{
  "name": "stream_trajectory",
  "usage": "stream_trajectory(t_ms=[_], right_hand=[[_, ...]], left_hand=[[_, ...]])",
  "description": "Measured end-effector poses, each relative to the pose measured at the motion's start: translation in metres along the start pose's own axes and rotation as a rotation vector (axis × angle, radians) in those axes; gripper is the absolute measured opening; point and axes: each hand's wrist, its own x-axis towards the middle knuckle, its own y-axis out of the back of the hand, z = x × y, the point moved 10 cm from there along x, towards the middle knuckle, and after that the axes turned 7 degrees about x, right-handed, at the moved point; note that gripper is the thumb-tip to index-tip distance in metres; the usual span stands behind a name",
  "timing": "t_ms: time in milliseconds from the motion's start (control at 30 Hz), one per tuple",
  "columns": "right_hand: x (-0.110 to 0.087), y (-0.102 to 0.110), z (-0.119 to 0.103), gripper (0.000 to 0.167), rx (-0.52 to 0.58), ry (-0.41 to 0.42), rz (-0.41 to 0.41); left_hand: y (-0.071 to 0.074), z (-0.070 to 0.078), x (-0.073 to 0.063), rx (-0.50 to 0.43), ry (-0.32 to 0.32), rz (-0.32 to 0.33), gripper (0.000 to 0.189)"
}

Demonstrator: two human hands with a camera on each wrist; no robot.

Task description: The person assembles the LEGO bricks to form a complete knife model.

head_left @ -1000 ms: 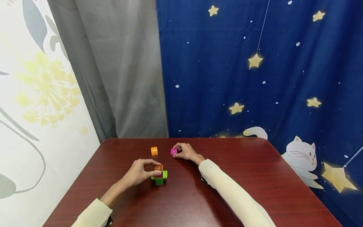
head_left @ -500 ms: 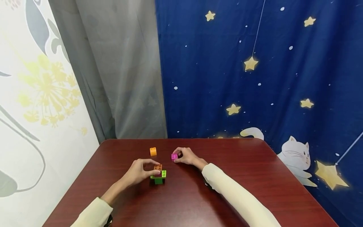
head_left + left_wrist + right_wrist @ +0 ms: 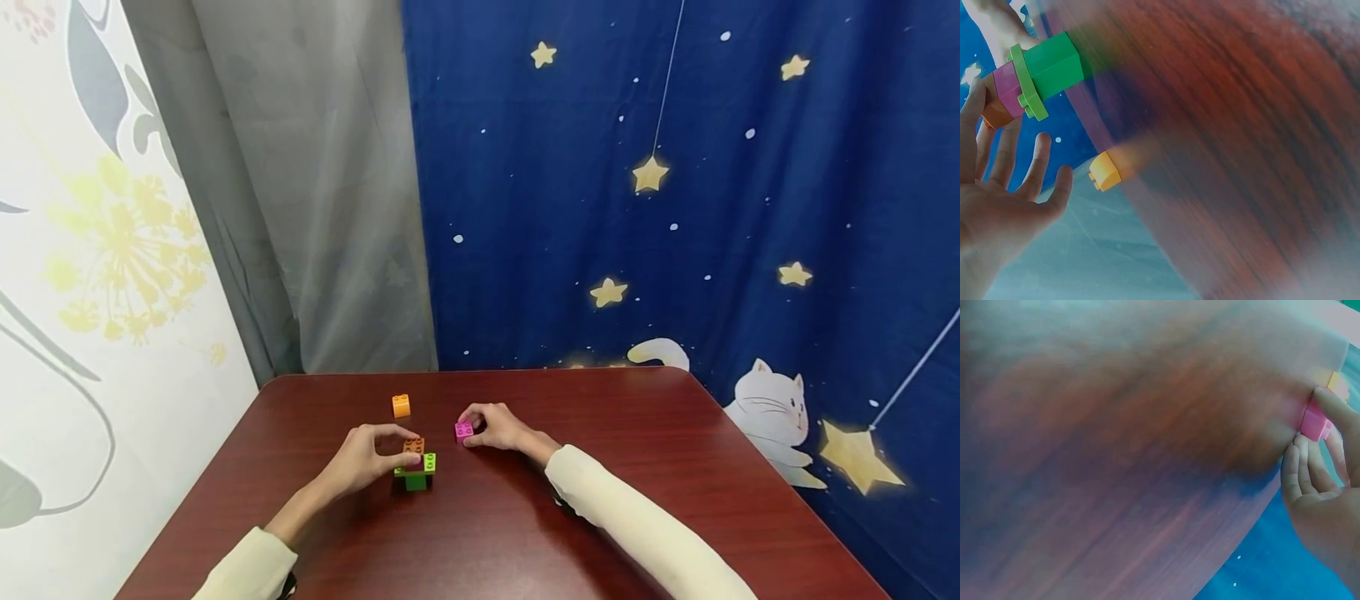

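Observation:
A small toy-brick stack stands on the table, with an orange-brown brick point(image 3: 415, 445) on top. Under that come a magenta brick point(image 3: 1008, 87), a lime-green plate point(image 3: 430, 463) and a green brick point(image 3: 416, 482) as the base. My left hand point(image 3: 358, 460) pinches the upper bricks between thumb and fingertips, from the left. Up and right of the stack in the head view, my right hand point(image 3: 501, 427) pinches a pink brick point(image 3: 464, 431) between thumb and fingers. The right wrist view shows this pink brick point(image 3: 1315, 422) low at the table, its studs turned away from the camera.
An orange-yellow brick with a rounded side point(image 3: 401, 407) lies farther back, beyond the stack. The dark red wooden table point(image 3: 600, 483) ends at a back edge before a grey curtain point(image 3: 352, 208) and a blue starry one point(image 3: 562, 167). A pale patterned panel point(image 3: 135, 350) borders the left.
My right hand has drawn the pink brick nearer to me and closer to the stack. The left hand keeps its grip on the stack; the head view has shifted slightly.

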Motion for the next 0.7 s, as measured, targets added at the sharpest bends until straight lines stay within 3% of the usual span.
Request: stream_trajectory(t_ms=[300,700], right_hand=[[-0.014,0.005,-0.008,0.035,0.095,0.040,0.019],[-0.019,0.024,-0.031,0.032,0.139,0.060,0.041]], left_hand=[[-0.001,-0.005,-0.001,-0.028,0.031,-0.012,0.028],[-0.002,-0.001,-0.001,-0.048,0.014,-0.018,0.029]])
